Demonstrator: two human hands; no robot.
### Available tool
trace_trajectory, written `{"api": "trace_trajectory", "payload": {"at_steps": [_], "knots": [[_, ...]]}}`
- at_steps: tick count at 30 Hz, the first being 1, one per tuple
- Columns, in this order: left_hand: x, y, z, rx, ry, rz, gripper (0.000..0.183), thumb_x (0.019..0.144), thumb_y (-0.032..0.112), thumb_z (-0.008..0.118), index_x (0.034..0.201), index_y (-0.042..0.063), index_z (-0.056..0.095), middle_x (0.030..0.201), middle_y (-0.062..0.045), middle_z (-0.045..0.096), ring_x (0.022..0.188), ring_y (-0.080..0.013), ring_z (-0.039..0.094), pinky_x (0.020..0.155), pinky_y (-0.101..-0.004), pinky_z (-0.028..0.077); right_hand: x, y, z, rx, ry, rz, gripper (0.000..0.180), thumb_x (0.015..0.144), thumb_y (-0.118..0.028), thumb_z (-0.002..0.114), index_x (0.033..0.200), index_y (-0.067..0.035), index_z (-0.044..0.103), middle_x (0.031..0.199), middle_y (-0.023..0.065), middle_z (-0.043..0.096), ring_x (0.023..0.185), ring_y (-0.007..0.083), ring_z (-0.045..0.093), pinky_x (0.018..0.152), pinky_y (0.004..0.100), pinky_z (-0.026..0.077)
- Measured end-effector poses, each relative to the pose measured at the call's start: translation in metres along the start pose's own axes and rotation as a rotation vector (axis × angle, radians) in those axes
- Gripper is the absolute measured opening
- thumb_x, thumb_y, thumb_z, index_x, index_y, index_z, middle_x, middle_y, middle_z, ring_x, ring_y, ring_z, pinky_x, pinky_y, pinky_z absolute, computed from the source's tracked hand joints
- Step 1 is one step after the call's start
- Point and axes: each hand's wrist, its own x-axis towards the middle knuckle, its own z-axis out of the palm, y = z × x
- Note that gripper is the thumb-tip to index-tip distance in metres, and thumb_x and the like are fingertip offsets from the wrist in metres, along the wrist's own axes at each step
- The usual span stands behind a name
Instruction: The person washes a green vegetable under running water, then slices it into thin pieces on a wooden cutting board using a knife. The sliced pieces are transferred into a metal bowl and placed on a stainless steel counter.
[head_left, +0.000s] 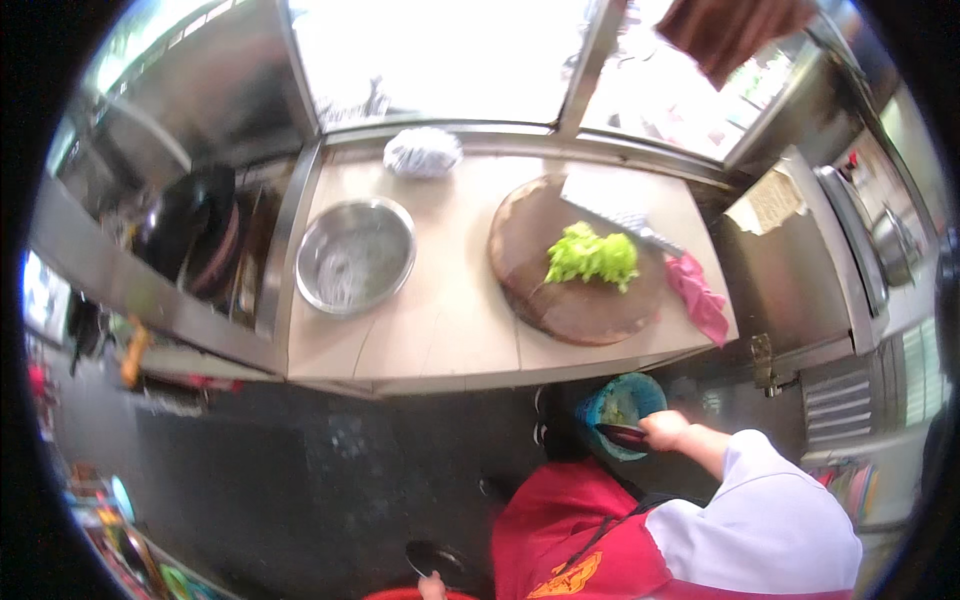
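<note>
My right hand (664, 430) grips a dark reddish-brown object (624, 436), perhaps a dish, over a blue-green bucket (634, 394) with scraps inside. At the bottom edge my left hand (433, 586) holds a dark round object (435, 559) with a shiny rim, above a red rim (405, 595); whether this is a bowl or a lid cannot be told. On the counter, green leafy lettuce (592, 256) lies on a round wooden chopping block (525, 225). A cleaver (604, 206) rests at the block's back right, its handle towards a pink cloth (697, 300).
A steel bowl (356, 256) and a plastic-wrapped bundle (423, 152) stand on the tiled counter (450, 330). A black wok (191, 217) is at the left stove. Right of the counter is a steel cabinet (795, 277). Crowded shelves stand at the lower left.
</note>
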Motion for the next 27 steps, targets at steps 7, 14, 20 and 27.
{"api": "trace_trajectory", "payload": {"at_steps": [7,14,20,27], "knots": [[0.003,0.109,-0.032,0.512,0.189,0.253,0.058,0.082,0.047,0.055,0.103,-0.007,0.060,0.099,-0.028,0.061,0.097,-0.0405,0.057,0.080,-0.0453,0.045,-0.137,0.081,-0.163,-0.057,0.221,0.415,0.012,0.070,-0.015,0.061,0.078,-0.010,0.067,0.079,0.0116,0.066,0.079,0.0282,0.065,0.069,0.0377,0.051],[-0.082,0.219,0.012,0.078,0.293,0.320,0.046,0.084,0.026,0.060,0.110,-0.012,0.052,0.107,-0.028,0.058,0.095,-0.0375,0.057,0.080,-0.0422,0.045,-0.093,0.176,-0.224,-0.097,1.078,0.381,0.007,0.074,-0.010,0.052,0.079,-0.007,0.057,0.077,0.0126,0.059,0.071,0.0296,0.061,0.062,0.0394,0.050],[-0.145,0.239,0.031,-0.123,0.474,0.678,0.042,0.085,0.020,0.059,0.115,-0.007,0.051,0.108,-0.019,0.059,0.097,-0.0292,0.056,0.082,-0.0373,0.044,0.047,0.215,-0.231,-0.047,1.089,0.328,0.011,0.080,-0.009,0.047,0.081,-0.008,0.057,0.082,0.0106,0.057,0.073,0.0266,0.061,0.064,0.0371,0.051],[-0.247,0.338,0.075,-0.900,0.329,0.369,0.038,0.089,0.008,0.047,0.125,-0.003,0.043,0.120,-0.014,0.052,0.104,-0.0242,0.053,0.088,-0.0352,0.043,0.160,0.251,-0.247,0.225,0.999,0.220,0.007,0.080,-0.010,0.053,0.085,-0.007,0.057,0.096,0.0106,0.057,0.088,0.0309,0.059,0.072,0.0405,0.049]]}}
